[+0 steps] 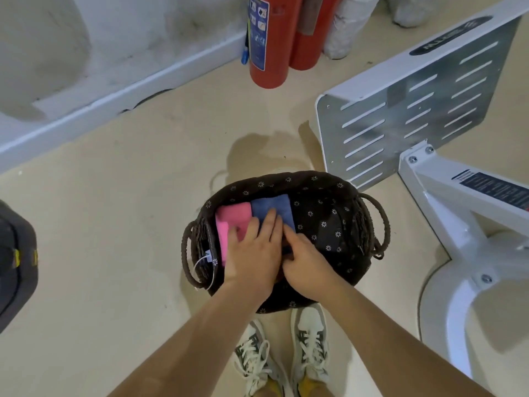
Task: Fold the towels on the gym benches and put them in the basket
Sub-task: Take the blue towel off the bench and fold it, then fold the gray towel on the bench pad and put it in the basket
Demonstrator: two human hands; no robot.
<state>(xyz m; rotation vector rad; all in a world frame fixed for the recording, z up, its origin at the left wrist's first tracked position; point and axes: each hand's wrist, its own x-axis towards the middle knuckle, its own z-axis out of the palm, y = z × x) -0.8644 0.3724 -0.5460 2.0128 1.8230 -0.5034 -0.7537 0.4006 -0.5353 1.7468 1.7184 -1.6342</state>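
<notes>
Woven basket [372,224], cloth-lined; glossy painted metal frame [446,196].

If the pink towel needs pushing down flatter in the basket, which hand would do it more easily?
Probably the left hand. Its fingers already lie across the pink towel at the basket's left side, while the right hand sits by the blue towel.

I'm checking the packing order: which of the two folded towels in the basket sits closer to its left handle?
The pink towel; the blue towel lies to its right, nearer the basket's middle.
</notes>
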